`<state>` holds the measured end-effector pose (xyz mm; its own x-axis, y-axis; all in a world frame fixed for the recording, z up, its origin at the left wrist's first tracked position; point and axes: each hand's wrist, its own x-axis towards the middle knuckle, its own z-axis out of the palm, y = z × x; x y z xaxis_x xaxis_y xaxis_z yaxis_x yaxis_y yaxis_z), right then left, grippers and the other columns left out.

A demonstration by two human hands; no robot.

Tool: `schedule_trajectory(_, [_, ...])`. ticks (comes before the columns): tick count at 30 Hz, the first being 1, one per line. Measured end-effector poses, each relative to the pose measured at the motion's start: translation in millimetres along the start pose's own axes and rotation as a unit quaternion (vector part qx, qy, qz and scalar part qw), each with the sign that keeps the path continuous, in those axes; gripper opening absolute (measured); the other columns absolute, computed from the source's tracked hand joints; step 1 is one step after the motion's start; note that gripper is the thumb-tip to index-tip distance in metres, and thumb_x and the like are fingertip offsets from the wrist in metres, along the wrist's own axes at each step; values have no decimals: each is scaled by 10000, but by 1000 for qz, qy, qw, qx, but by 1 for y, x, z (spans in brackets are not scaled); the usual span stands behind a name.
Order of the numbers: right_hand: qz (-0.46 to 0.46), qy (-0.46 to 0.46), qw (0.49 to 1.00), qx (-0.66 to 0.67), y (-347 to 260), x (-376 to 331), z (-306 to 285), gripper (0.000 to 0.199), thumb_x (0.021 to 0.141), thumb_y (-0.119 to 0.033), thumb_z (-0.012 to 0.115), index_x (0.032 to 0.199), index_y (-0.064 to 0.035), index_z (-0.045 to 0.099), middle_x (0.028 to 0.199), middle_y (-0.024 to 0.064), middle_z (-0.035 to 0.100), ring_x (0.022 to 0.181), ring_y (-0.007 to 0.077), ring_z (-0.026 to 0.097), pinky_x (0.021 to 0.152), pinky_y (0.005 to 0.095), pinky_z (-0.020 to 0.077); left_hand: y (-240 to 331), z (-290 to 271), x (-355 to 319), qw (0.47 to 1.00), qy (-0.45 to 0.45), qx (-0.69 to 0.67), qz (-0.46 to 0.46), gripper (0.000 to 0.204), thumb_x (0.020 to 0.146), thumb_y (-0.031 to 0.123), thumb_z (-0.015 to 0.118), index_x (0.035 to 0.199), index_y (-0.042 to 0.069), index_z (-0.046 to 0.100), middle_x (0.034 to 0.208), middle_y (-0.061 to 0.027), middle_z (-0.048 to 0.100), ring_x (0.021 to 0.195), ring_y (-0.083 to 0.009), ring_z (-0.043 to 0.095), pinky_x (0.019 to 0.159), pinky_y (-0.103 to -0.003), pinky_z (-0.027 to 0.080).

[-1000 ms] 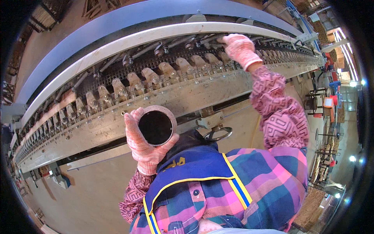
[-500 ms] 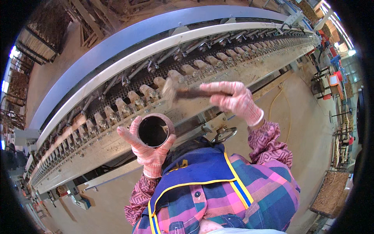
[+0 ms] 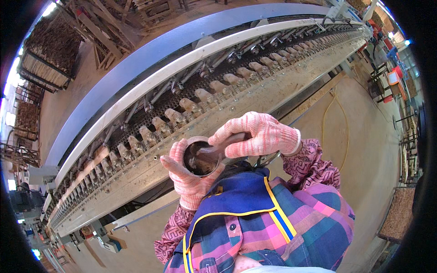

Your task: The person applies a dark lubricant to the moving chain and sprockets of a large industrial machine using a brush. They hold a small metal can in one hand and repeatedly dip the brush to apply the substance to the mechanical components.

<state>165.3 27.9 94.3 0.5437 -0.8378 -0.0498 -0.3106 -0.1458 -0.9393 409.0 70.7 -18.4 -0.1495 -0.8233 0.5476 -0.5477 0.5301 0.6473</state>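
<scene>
Since half a second ago, the right hand [image 3: 259, 135] has come down from out over the machine to the mouth of the round container [image 3: 200, 158], and the tool it carries, a brush [image 3: 217, 150] as far as I can make out, now has its head down inside the dark contents. A second ago that hand was stretched far out to the row of fittings; now it sits just beside the other hand, close in front of the chest.

The left hand [image 3: 187, 178], in a pink knitted glove, has its grip wrapped about the container from below and from the side, with the fingers curled round the wall and the thumb up at the rim. The container is held upright, its open mouth turned up at the camera, above the near edge of the long machine [image 3: 255, 98]. The right hand's grip is pressed shut round the brush handle, with the knuckles uppermost.

Behind the hands the machine runs slantwise across the room, carrying a long row of pale pegs [image 3: 191, 107] beneath a white rail [image 3: 150, 82]. A yellow cable [image 3: 330, 113] lies on the floor to the right. The person wears a plaid shirt [image 3: 300, 227] and a blue apron with yellow trim [image 3: 236, 195].
</scene>
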Motion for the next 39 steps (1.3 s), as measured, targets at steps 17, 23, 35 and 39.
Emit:
schedule_trajectory(17, [40,48,965,-254,29,25,52,271,854,-397,737,993,-169,784,873,163,747,834,362,726,752,456,582,-12,17,0,1000,6,-4,13,1566,636,509,957,1604,97,-203,1355,-223,576,1181,-396,609,1021,-524,471])
schedule_trajectory(23, [65,139,988,-16,24,12,47,305,849,-329,825,1043,-96,788,859,96,770,782,195,740,718,341,578,-3,15,6,1000,2,-7,-2,1567,637,506,958,1607,121,-211,1347,-226,572,1163,-392,613,997,-518,487])
schedule_trajectory(35, [57,256,922,285,29,1,60,257,847,-230,857,1018,-64,762,776,-34,710,618,9,560,538,183,442,-10,11,2,999,-5,-41,-16,1564,618,426,995,1625,163,-172,1438,-184,511,1153,-310,629,1000,-422,515])
schedule_trajectory(39, [85,289,930,211,28,1,65,220,853,-205,850,1009,-73,767,789,-37,718,684,23,616,585,197,498,-8,12,4,999,-2,-37,-14,1554,626,391,996,1625,166,-173,1438,-176,508,1145,-299,634,991,-417,522])
